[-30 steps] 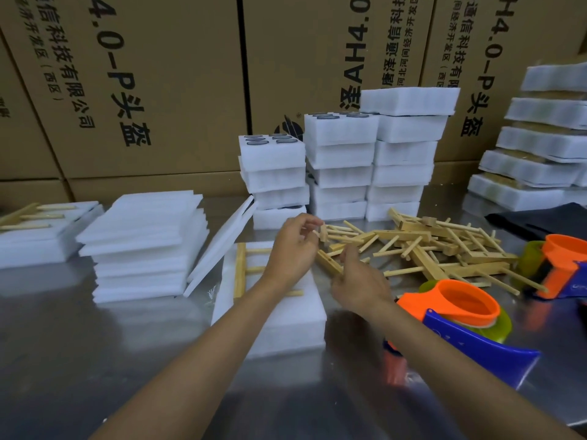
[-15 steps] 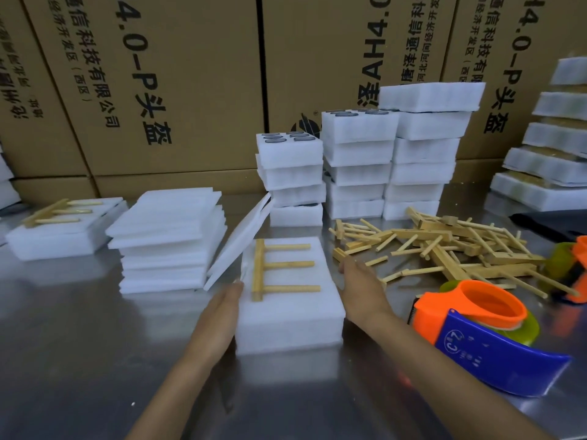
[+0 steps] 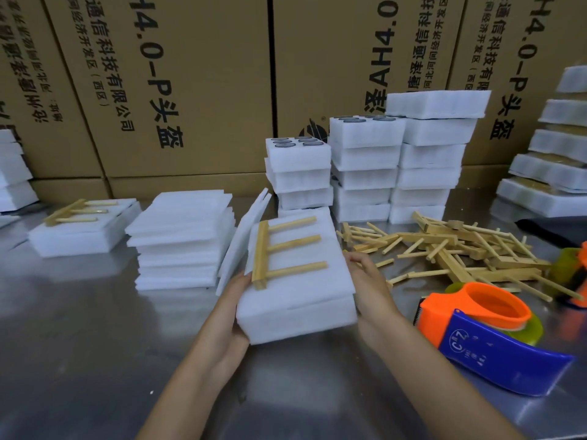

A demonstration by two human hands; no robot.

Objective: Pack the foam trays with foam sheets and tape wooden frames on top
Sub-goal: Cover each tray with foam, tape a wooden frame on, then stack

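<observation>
L hand cupped the foam tray w/ fingers curled under its left edge; the wooden frame lay loose on top. R hand pressed the right side, fingers mostly hidden. Best kept level, squeezed evenly, so frame wouldn't slide before taping w/ tape dispenser on the table.

Two hands, two tape dispensers, three stacks of foam trays

White foam tray, tilted, foam sheet on top, bearing a three-pronged wooden frame.
</observation>
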